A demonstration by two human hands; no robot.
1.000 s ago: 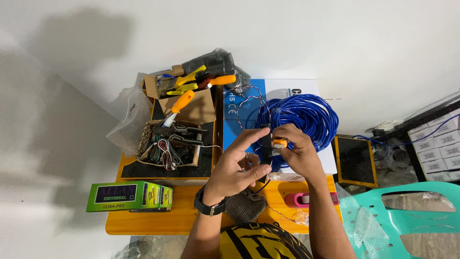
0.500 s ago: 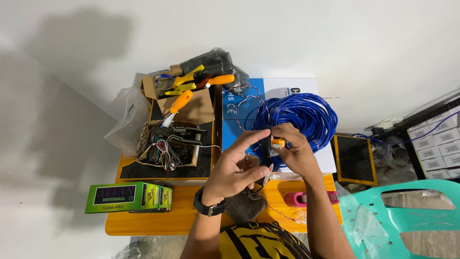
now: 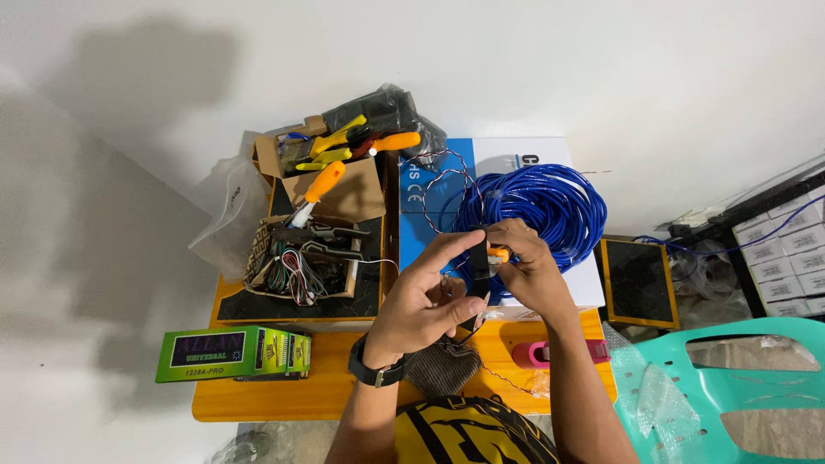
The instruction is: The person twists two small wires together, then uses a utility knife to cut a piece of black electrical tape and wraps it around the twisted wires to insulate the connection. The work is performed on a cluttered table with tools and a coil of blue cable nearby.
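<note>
- Fingers (image 3: 454,249) of the left hand (image 3: 425,305) pinch a flat black strip (image 3: 479,262), held upright above the orange table (image 3: 344,378).
- Right hand (image 3: 528,275) grips a small orange-handled tool (image 3: 498,254) against the strip.
- Glossy blue cable coil (image 3: 550,206) lies just behind, on a box near the table's far edge.

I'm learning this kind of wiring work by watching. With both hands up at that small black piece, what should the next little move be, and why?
Probably steady the black piece with the left hand and press the orange-handled tool in with the right hand. Both hands already pinch them together above the blue cable coil, and thin wires hang loose below, so a firm hold seems needed first.
</note>
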